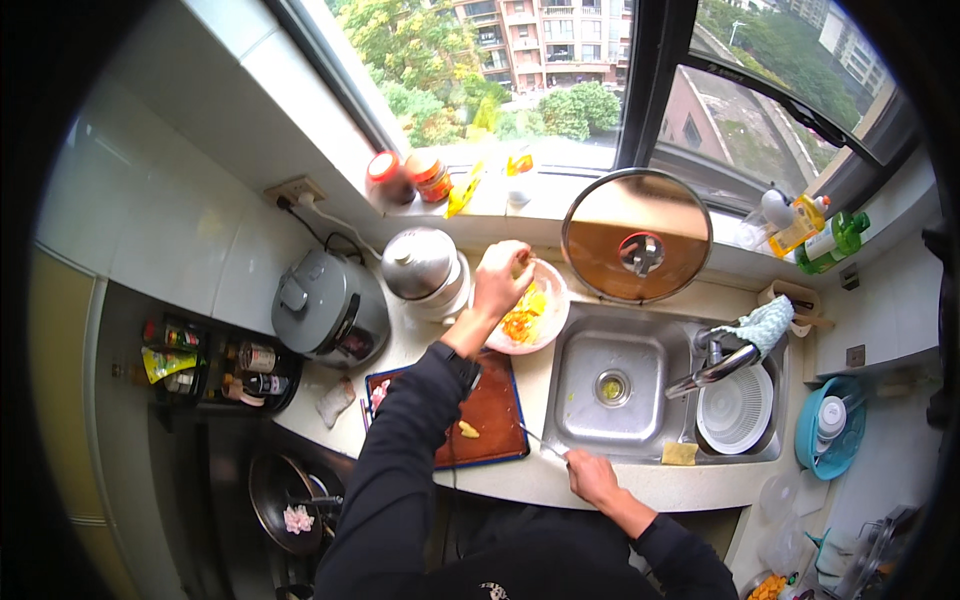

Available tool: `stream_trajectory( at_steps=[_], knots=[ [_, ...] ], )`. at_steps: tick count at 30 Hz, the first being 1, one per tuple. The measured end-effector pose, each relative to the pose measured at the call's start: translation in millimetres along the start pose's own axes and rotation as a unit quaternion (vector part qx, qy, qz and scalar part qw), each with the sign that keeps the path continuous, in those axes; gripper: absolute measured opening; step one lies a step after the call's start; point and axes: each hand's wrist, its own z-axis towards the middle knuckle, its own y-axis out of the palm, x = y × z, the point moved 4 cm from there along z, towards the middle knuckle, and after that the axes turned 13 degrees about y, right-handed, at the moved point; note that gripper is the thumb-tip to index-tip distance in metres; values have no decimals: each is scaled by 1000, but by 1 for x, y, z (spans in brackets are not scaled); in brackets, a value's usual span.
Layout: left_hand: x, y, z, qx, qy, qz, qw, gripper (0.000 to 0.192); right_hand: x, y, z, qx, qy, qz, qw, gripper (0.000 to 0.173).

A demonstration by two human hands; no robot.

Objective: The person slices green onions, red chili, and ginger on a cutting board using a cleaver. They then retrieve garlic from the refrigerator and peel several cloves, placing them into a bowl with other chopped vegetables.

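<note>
My left hand (501, 279) hangs over a pale bowl (558, 306), its fingers drawn together; whether anything is between them is hidden. Inside the bowl lies yellow and orange food (519, 324), perhaps egg. My right hand (592, 477) grips a knife (543, 441) at the counter's front edge, with the thin blade pointing at the board's right side. A brown cutting board (491, 401) with a blue rim lies under my left forearm. On it are a small yellow piece of food (469, 429), perhaps ginger, and some pink raw meat (381, 393), partly covered by my sleeve.
Left of the bowl stand an electric kettle (421, 266) and a grey rice cooker (330, 304). At right is a steel sink (611, 382) with a faucet (709, 373) and white colander (735, 409). A glass lid (600, 247) leans behind. A wok (274, 495) holds pink meat.
</note>
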Motion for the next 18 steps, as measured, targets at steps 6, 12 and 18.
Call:
stream_trajectory(
  at_steps=[6, 12, 18],
  knots=[
    [-57, 91, 77, -39, 2, 100, 994, 25, 19, -14, -19, 5, 56, 8, 998, 23],
    [-45, 76, 60, -60, 12, 89, 994, 19, 38, -11, -23, 2, 83, -1, 997, 23],
    [38, -76, -96, -156, -25, -16, 987, 8, 26, -4, 18, -18, 21, 29, 999, 11]
  ],
)
